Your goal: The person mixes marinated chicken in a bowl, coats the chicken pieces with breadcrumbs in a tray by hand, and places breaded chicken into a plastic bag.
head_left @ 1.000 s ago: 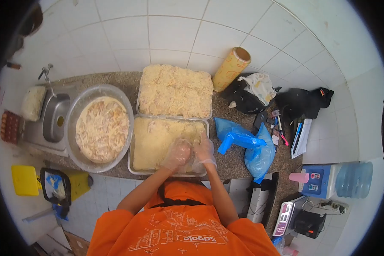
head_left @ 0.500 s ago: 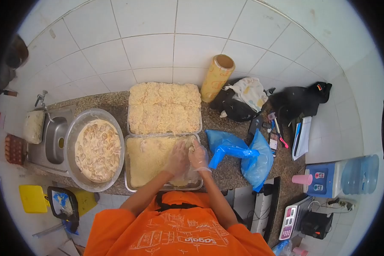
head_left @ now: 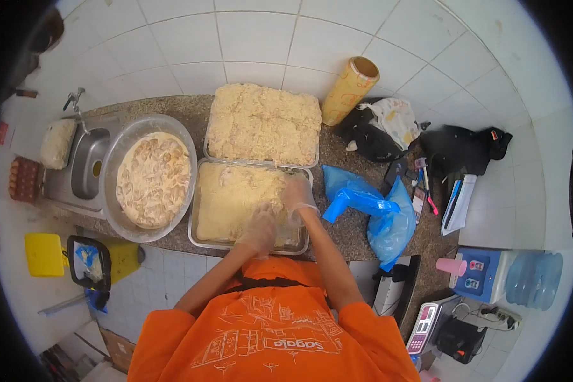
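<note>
Both of my hands wear clear plastic gloves and work inside a metal tray (head_left: 193,219) of pale yellow crumbs (head_left: 226,197). My left hand (head_left: 259,229) is low in the tray, its fingers bent in at a crumb-covered lump that I cannot make out. Just above and to the right, my right hand (head_left: 297,193) reaches down into the crumbs by the tray's right side; its fingertips are blurred and hidden. Behind this tray stands a second one, heaped with crumb-coated pieces (head_left: 264,121). To the left, a large metal bowl (head_left: 186,191) holds pieces in creamy batter (head_left: 153,181).
A sink (head_left: 89,162) lies left of the bowl. A roll of plastic wrap (head_left: 350,89) stands at the wall. Blue plastic bags (head_left: 388,229) are right of the trays, with black bags (head_left: 461,149) beyond. A scale (head_left: 426,325) and water dispenser (head_left: 484,274) sit far right.
My hands have moved apart: the right is now farther up the tray, the left lower. The whole view has shifted, with the trays appearing higher and further right.
</note>
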A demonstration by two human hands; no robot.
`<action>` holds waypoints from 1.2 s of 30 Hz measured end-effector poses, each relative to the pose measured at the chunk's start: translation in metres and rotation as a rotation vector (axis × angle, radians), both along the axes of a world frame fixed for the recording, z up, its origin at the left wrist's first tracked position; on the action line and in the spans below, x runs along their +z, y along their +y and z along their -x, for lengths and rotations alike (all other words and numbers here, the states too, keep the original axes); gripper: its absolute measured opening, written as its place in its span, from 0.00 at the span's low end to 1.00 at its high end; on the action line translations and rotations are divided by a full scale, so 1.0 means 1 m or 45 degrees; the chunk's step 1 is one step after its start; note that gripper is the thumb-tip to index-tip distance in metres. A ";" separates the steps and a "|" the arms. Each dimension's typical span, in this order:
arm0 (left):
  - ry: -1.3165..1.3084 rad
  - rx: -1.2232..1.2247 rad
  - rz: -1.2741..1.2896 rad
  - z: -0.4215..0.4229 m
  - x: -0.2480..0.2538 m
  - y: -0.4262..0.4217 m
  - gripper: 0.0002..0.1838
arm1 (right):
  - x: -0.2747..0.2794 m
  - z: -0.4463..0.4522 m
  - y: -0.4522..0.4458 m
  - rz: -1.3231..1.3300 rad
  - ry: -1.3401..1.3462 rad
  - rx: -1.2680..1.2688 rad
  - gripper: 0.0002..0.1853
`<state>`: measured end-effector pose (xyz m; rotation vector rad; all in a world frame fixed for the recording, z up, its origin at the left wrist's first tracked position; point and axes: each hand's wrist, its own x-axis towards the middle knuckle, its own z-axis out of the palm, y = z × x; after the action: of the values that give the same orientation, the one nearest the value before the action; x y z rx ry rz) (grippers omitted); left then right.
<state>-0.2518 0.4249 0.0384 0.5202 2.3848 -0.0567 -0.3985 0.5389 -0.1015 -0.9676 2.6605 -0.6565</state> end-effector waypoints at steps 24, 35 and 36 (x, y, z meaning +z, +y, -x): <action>0.068 1.525 -2.143 0.069 -0.112 -0.034 0.37 | 0.175 0.028 0.011 0.275 0.131 0.159 0.22; 0.402 2.064 -1.954 0.177 -0.074 0.020 0.30 | 0.070 0.175 -0.023 0.371 0.369 -0.265 0.23; 0.562 2.096 -2.183 0.172 -0.110 0.036 0.30 | 0.053 0.172 -0.024 0.420 0.381 -0.314 0.25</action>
<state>-0.4236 0.4607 -0.0720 -1.0122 1.8353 2.7414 -0.5707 0.5152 -0.0480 -0.8796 3.0308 -1.1134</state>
